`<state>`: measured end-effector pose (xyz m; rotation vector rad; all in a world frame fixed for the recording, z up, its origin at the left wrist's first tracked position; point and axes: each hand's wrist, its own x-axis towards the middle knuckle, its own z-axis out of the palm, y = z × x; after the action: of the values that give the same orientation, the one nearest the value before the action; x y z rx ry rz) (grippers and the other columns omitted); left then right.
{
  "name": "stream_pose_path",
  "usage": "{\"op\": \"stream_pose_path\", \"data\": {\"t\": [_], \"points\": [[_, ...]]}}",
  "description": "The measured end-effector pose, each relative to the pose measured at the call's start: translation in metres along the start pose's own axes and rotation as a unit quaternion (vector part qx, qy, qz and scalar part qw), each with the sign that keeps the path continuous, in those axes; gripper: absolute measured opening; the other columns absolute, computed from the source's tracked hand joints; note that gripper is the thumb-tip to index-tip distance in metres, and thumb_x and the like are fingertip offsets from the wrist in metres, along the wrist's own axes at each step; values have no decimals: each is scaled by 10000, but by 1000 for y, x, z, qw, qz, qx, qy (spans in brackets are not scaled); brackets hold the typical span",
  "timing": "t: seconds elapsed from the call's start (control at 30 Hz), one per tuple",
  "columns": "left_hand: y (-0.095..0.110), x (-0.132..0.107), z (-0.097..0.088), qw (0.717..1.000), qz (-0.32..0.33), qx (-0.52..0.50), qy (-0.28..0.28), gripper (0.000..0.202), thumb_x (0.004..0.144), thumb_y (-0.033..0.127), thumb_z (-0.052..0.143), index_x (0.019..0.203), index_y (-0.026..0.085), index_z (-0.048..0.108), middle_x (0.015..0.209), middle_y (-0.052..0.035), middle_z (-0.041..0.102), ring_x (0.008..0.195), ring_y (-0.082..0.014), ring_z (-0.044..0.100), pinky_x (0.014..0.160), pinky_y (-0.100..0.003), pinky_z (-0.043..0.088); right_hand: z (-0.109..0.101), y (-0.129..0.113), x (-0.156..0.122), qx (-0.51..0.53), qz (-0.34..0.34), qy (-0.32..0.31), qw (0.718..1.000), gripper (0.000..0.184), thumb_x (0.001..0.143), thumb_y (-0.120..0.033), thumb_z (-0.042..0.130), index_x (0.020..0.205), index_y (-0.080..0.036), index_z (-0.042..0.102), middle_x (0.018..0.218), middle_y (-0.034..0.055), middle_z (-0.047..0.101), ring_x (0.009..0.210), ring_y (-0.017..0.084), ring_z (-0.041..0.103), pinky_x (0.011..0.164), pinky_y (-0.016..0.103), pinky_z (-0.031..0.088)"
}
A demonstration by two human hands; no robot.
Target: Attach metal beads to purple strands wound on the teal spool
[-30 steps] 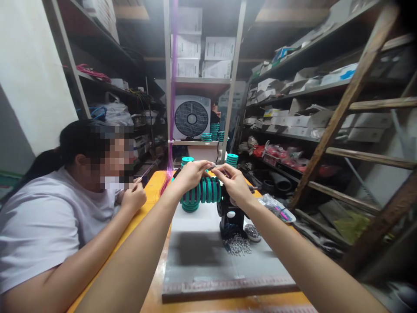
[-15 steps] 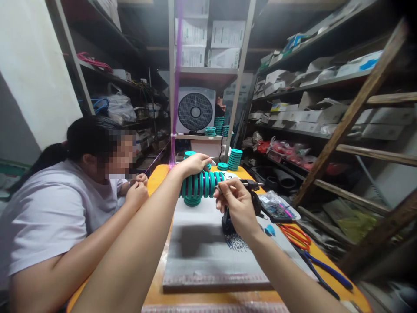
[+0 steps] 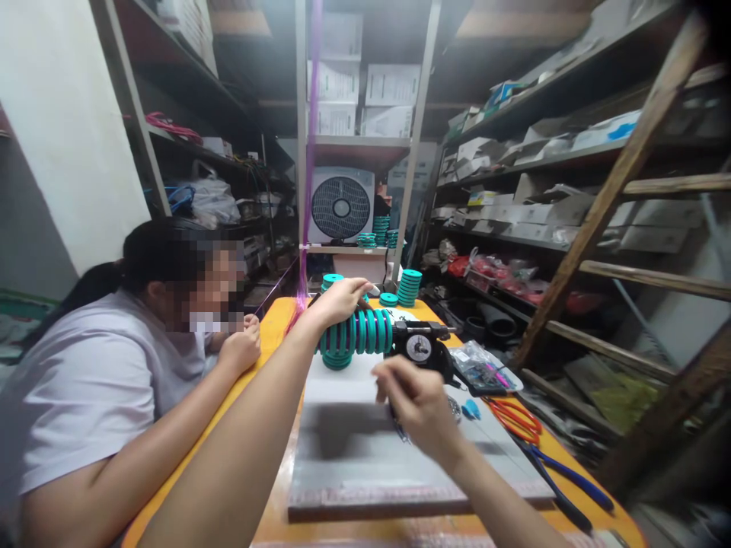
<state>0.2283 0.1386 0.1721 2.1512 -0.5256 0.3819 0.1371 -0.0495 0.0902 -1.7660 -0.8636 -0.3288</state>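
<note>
Our left hand [image 3: 343, 301] arches palm-down over the row of teal spools [image 3: 365, 332], fingers bent together at its upper edge; we cannot tell whether they pinch anything. Our right hand [image 3: 414, 396], lower and nearer us, hangs over the grey board [image 3: 354, 464], fingers loosely curled and blurred, so we cannot tell whether they grip something.

Well left of our left hand, a co-worker [image 3: 85, 380] leans on the yellow surface [image 3: 274, 327]. Closer to that hand, purple threads [image 3: 312, 152] hang upright. Below its wrist stands a short spool stack [image 3: 336, 360]. Under the hand, the row lies sideways, its long axis running nearly level from left to right, its right end pointing toward the black machine [image 3: 442, 358] just beyond our right hand. Farther right of that hand lie orange loops [image 3: 517, 418] and a blue-handled tool [image 3: 574, 473].
</note>
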Motion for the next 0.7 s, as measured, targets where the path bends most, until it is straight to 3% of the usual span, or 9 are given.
{"op": "stream_pose_path", "data": {"t": [0.07, 0.1, 0.17, 0.3, 0.37, 0.5, 0.6, 0.7], "points": [[0, -2, 2, 1000, 14, -5, 20, 393, 946, 420, 404, 1083, 137, 640, 1013, -111, 713, 875, -203, 696, 688, -269, 536, -18, -11, 29, -78, -49, 115, 989, 247, 931, -364, 482, 880, -196, 656, 617, -10, 602, 543, 107, 533, 554, 235, 397], [1, -4, 3, 999, 21, -6, 30, 405, 947, 427, 398, 1119, 146, 633, 1092, -117, 694, 925, -210, 687, 695, -272, 543, -24, -14, 47, -120, -53, 126, 983, 242, 925, -351, 487, 897, -201, 675, 687, 4, 641, 597, 116, 551, 610, 251, 408], [4, -8, 3, 998, 37, 2, 46, 422, 951, 438, 386, 1166, 168, 629, 1159, -112, 675, 985, -218, 669, 748, -293, 549, -28, -11, 84, -132, -56, 102, 984, 145, 842, -303, 598, 856, -211, 709, 867, 36, 696, 761, 153, 595, 715, 276, 416], [8, -15, 2, 995, 62, 37, 72, 388, 942, 424, 430, 1158, 203, 665, 1134, -99, 698, 1062, -242, 637, 950, -364, 481, -16, 8, 128, -105, -42, 49, 992, 31, 699, -230, 712, 692, -201, 718, 754, 34, 700, 728, 177, 599, 707, 292, 418], [7, -16, 2, 994, 65, 45, 79, 386, 943, 411, 434, 1194, 214, 652, 1161, -99, 692, 1070, -245, 635, 955, -367, 480, -11, 15, 130, -77, -39, 53, 995, 78, 736, -254, 683, 703, -189, 711, 710, 28, 689, 676, 166, 586, 678, 289, 416], [5, -15, 4, 995, 60, 30, 70, 437, 955, 437, 391, 1293, 234, 580, 1217, -86, 672, 989, -215, 670, 822, -312, 543, -10, 14, 110, 4, -59, 86, 995, 205, 829, -382, 614, 789, -185, 657, 878, 40, 691, 811, 166, 598, 712, 276, 432], [5, -14, 3, 994, 60, 40, 82, 414, 953, 415, 406, 1259, 220, 605, 1235, -91, 663, 1078, -221, 641, 884, -310, 521, -9, 6, 88, 74, -65, 80, 992, 235, 872, -430, 565, 828, -200, 591, 988, 40, 674, 782, 136, 598, 663, 257, 452], [4, -11, 2, 996, 38, 41, 77, 421, 960, 417, 375, 1236, 200, 607, 1032, -100, 735, 947, -217, 689, 845, -322, 530, -1, 1, 64, 118, -53, 43, 991, 229, 884, -432, 561, 848, -206, 579, 947, 39, 674, 628, 108, 573, 525, 240, 426]]}}
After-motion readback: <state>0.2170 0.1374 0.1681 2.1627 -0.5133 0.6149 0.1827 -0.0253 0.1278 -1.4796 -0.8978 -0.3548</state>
